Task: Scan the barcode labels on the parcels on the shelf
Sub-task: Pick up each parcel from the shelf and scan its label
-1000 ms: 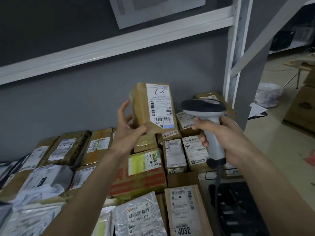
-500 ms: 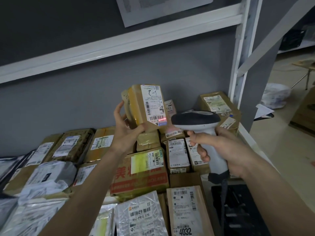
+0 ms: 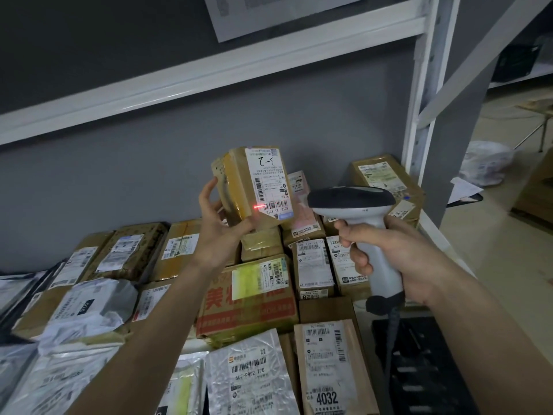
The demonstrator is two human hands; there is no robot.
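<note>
Parcels (image 3: 248,298) are lying packed together across the shelf (image 3: 437,235). The left hand (image 3: 218,232) is gripping a small taped parcel (image 3: 239,187) raised above them, label (image 3: 267,181) facing the scanner (image 3: 359,211), which the right hand (image 3: 398,256) is clenching by its handle. A red scan line (image 3: 258,206) is falling on the label's lower barcode.

We are reading a handwritten "3-2", upside down, on the white label (image 3: 267,182) of the small brown parcel (image 3: 251,187) that the left hand (image 3: 220,227) is holding up, with "M1 A21B" printed inverted by its lower barcode. We are also making out "4032" on the label of the brown box (image 3: 332,369) at the bottom, "507-P802 T70" on the silver mailer bag (image 3: 250,375), and "5728" inverted on a small carton (image 3: 314,271).
</note>
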